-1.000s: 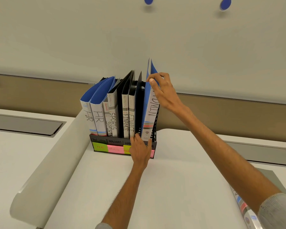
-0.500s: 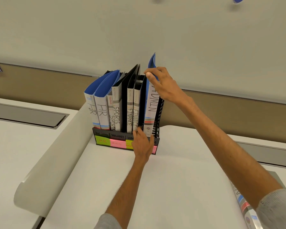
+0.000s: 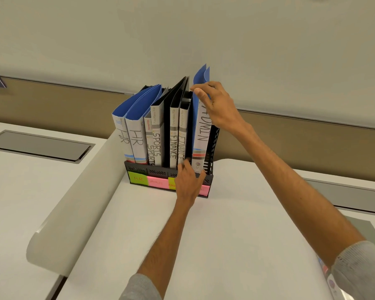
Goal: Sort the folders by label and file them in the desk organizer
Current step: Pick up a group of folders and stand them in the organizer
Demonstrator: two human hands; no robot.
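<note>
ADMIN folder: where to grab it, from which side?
Pinch the top edge of the ADMIN folder from above. It stands upright in the end slot of the organizer, blue top clear above the nearest FINANCE folder; its flanks are boxed in.

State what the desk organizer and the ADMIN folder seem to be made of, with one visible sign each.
Desk organizer: probably moulded plastic, matt black; its walls show even slots. ADMIN folder: likely thin card or plastic sheet, blue inside; its covers curve at the top.
</note>
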